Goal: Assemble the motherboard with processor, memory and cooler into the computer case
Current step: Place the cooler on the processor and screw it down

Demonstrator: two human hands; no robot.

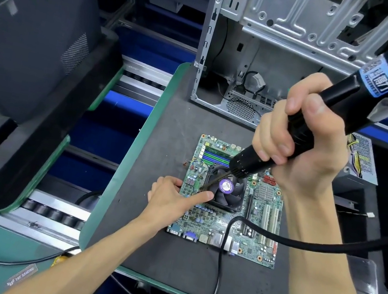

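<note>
At about nine o'clock stands a black computer tower with a mesh vent patch (32, 40) on a roller conveyor; toward the centre, the left hand (173, 201) rests on the green printed motherboard (224, 219), thumb at the board's left edge and forefinger stretched out against the black cooler fan with a purple round label (226, 187). The board lies flat on the dark counter mat with green edging (158, 166), at six o'clock from the open bare-metal computer case (273, 31). At two o'clock the right hand (300, 142) is clenched round the black electric screwdriver with a blue label (347, 96), its bit slanting down to the cooler's left corner.
</note>
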